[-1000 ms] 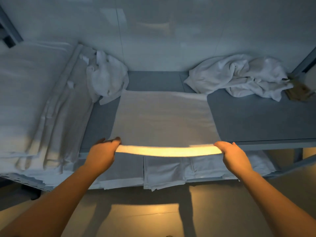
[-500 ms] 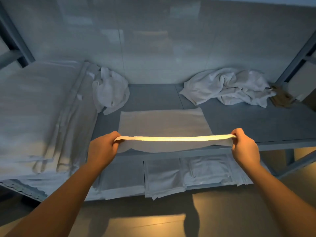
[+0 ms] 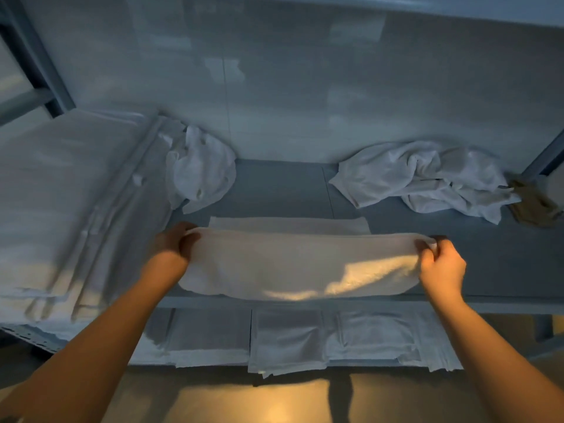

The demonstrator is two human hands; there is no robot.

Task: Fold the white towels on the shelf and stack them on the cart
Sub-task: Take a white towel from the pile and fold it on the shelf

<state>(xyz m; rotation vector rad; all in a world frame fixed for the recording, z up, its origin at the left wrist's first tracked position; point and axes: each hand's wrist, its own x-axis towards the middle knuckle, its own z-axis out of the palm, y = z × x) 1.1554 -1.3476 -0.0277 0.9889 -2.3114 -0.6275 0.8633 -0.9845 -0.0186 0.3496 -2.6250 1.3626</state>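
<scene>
The left hand (image 3: 171,244) and right hand (image 3: 441,264) each pinch one end of the white towel (image 3: 293,264), held spread over the shelf (image 3: 274,190) front edge. Crumpled towels (image 3: 427,175) lie at 2 o'clock.

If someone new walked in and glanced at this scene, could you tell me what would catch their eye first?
Most likely the flat white terry towel at the centre, its near edge lifted by the left hand and right hand, which pinch its corners over the grey metal shelf. Next, the crumpled white towel heap at the back right, and a smaller bunched white towel at the back left.
</scene>
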